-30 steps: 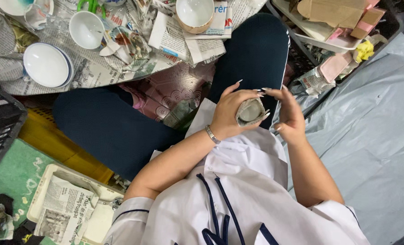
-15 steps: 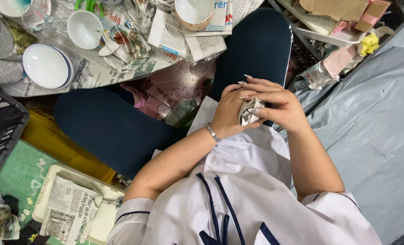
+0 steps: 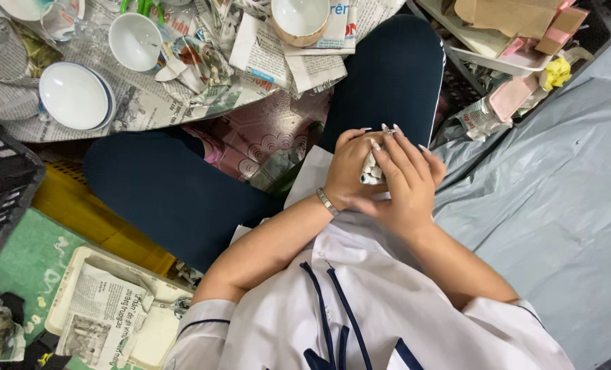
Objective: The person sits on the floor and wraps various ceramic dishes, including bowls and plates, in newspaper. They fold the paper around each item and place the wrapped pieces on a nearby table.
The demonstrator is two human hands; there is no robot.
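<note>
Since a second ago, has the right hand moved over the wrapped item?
Yes. The right hand has closed over the paper-wrapped item held in the left hand, shifting toward the dark knee; earlier it was beside it.

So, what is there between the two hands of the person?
In the head view, a small object wrapped in newspaper sits between the left hand and the right hand. Both hands close around it; only a little shows between the fingers.

Both hands meet over the lap. The left hand [image 3: 350, 171] cups a small paper-wrapped object [image 3: 370, 173], perhaps a cup, though most of it is hidden. The right hand [image 3: 405, 185] lies over it, fingers spread. A bracelet [image 3: 327, 203] circles the left wrist. White bowls [image 3: 76, 96] rest on newspaper [image 3: 148, 103] at far left.
</note>
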